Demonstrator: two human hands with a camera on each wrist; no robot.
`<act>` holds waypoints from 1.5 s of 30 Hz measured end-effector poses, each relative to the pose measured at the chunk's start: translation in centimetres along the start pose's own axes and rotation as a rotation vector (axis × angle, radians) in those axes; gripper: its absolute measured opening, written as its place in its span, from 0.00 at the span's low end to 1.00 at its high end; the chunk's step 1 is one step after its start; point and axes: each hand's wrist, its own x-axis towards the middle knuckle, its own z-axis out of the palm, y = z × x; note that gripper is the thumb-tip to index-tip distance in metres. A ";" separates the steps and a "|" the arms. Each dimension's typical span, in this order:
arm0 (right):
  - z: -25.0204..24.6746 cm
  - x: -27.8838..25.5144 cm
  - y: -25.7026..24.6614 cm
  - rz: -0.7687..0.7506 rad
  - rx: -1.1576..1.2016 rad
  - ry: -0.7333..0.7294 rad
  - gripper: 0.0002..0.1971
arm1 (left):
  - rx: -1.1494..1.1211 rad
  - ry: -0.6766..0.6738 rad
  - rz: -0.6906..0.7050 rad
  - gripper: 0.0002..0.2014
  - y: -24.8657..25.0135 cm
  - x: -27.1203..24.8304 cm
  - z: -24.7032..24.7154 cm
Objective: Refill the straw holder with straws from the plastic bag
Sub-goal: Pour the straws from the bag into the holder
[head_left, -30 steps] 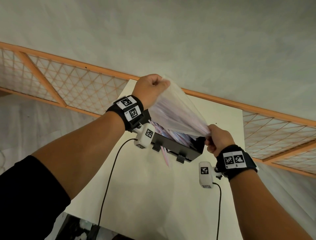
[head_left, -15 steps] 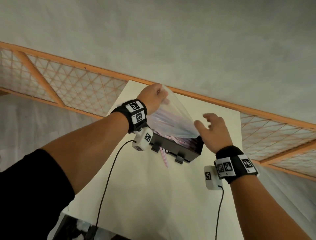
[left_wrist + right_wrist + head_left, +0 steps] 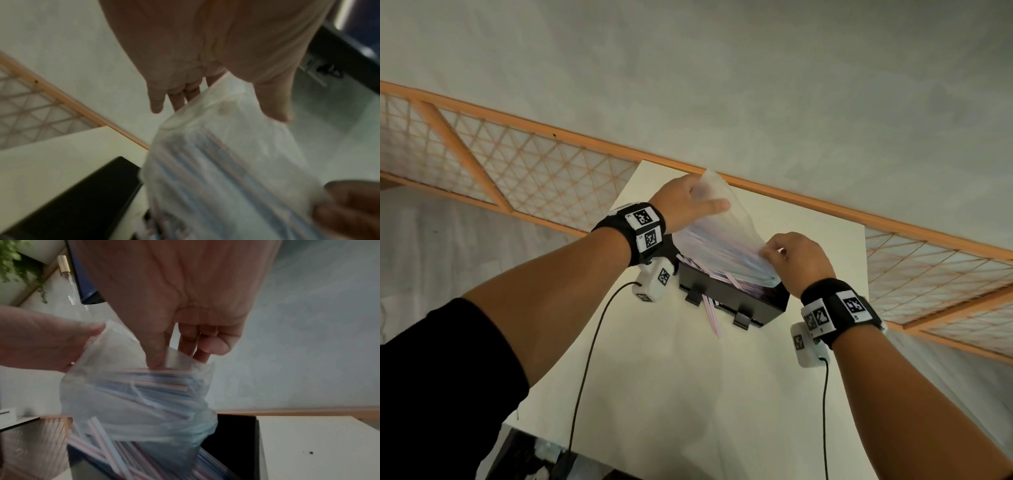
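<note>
A clear plastic bag [image 3: 722, 236] of striped straws hangs tilted, mouth down, over the black straw holder [image 3: 736, 301] on the table. My left hand [image 3: 702, 202] pinches the bag's closed upper end. My right hand [image 3: 774, 255] pinches the bag's side low down, just above the holder. In the right wrist view, thumb and fingers of the right hand [image 3: 176, 360] squeeze the bag [image 3: 133, 394], and straws [image 3: 102, 439] spill from its mouth into the holder [image 3: 236, 434]. The left wrist view is blurred but shows the bag [image 3: 226, 162] hanging from the left hand [image 3: 226, 105].
The holder stands on a pale table [image 3: 688, 394] near its far edge. A couple of straws [image 3: 713, 315] poke out of the holder's front. A wooden lattice railing [image 3: 517, 171] runs behind the table. Wrist-camera cables [image 3: 585, 342] trail over the table.
The right hand let go of the bag's mouth edge, opened, and now pinches the bag's side again. The left hand has come down a little with the bag's top.
</note>
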 end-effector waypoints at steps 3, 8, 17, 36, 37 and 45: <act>-0.1 0.0 -0.2 -0.030 0.034 -0.020 0.10 | 0.137 -0.134 -0.043 0.30 -2.1 -0.2 0.3; -0.3 0.3 -0.7 -0.015 0.023 0.040 0.07 | 0.110 -0.068 -0.099 0.18 -3.5 -0.3 0.6; -0.4 -0.1 -1.5 -0.024 0.115 0.044 0.06 | 0.026 0.000 -0.096 0.14 -2.8 -0.6 0.0; 2.8 0.5 -2.5 -0.065 0.002 -0.251 0.06 | 0.163 -0.015 0.057 0.12 1.3 -0.6 3.2; 2.8 0.7 -2.3 -0.058 0.004 -0.256 0.08 | 0.137 -0.004 0.055 0.14 1.3 -0.7 3.2; 0.0 1.1 -1.3 -0.078 0.144 -0.136 0.11 | 0.099 0.090 0.078 0.26 -0.7 -0.1 1.7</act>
